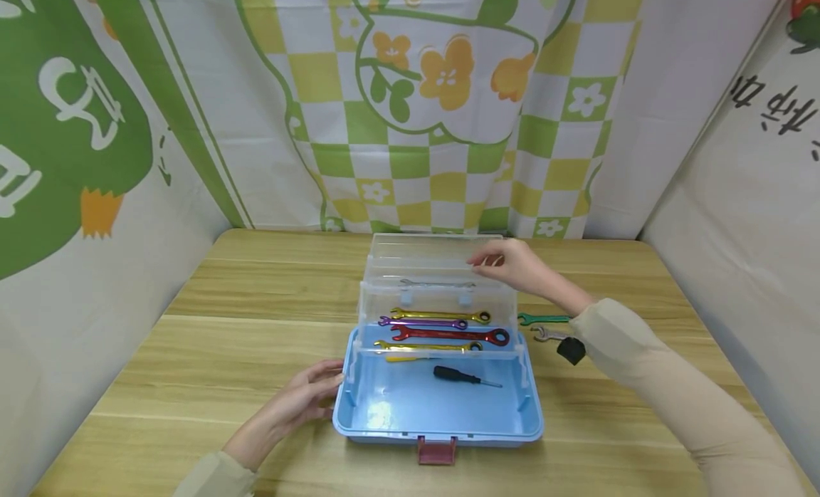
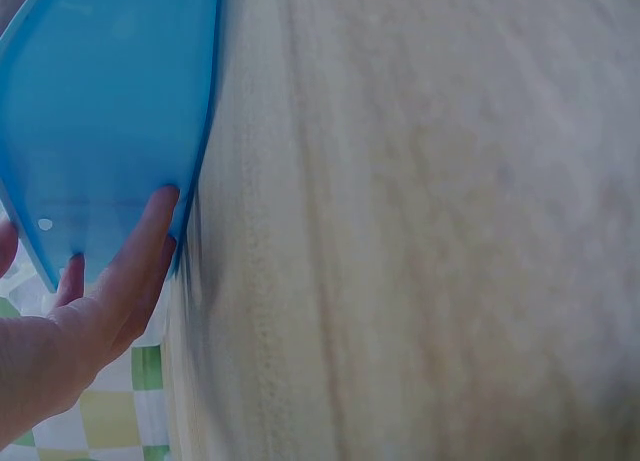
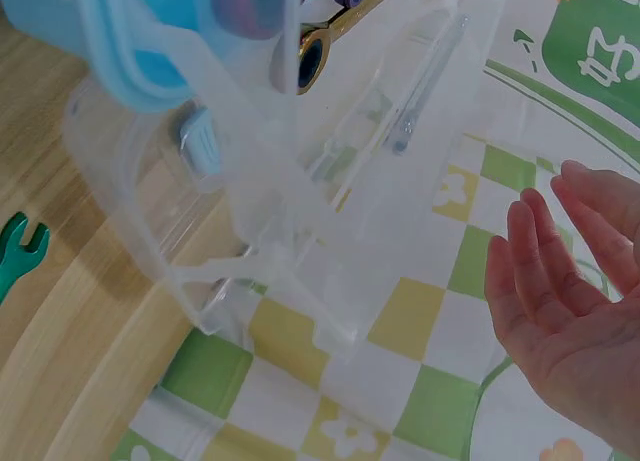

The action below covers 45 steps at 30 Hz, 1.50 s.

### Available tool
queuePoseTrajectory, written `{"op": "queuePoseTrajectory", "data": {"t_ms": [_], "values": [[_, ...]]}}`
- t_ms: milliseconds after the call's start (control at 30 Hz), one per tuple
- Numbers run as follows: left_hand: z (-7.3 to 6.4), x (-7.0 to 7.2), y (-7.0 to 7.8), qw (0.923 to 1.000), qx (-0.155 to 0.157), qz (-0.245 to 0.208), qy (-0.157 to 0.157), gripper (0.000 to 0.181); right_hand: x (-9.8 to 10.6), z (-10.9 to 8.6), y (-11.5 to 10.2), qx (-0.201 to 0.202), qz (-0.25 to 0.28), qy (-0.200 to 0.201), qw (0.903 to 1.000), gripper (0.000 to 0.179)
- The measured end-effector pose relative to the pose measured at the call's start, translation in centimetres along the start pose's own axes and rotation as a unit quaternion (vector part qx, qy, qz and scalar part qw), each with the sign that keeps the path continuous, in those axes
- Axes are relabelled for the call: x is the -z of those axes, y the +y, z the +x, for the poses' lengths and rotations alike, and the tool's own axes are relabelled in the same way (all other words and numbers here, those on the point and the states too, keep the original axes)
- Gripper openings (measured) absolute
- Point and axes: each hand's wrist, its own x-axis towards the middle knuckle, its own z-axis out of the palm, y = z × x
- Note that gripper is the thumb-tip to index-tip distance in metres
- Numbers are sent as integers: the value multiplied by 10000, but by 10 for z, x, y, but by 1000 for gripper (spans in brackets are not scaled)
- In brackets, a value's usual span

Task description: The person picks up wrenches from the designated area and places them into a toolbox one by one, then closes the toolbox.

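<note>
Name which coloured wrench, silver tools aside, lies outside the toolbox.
The green wrench, on the table right of the toolbox; the two yellow wrenches, purple wrench and red wrench all lie within it.

Right sleeve (image 1: pixel 673 390): long, plain pale beige, slightly puffed at the wrist, with creases toward near right. Left sleeve (image 1: pixel 218 475): matching pale beige, short length visible at near left. Left hand (image 1: pixel 304 396) and right hand (image 1: pixel 512 264): bare.
</note>
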Motion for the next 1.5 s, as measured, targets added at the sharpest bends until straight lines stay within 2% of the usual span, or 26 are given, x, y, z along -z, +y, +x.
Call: {"op": "queuePoseTrajectory", "data": {"t_ms": [233,400,600,833,1200,1500], "values": [[0,-1,2,10000,46,-32,6,64,11,-26,12,-252,157,363,9989,17],[0,-1,3,10000,39,-44,-47,63,18,-45,24,-423,208,429,9980,17],[-1,-1,3,10000,32,-41,-75,63,24,-65,38,-563,-3,503,9971,16],[0,-1,2,10000,4,-69,-56,63,27,-84,53,-848,-204,389,9954,19],[0,-1,2,9999,31,-93,-40,63,23,-109,77,-1357,-166,87,9906,24],[0,-1,2,10000,67,-58,20,63,14,-126,97,-1419,-170,100,9897,22]]}}
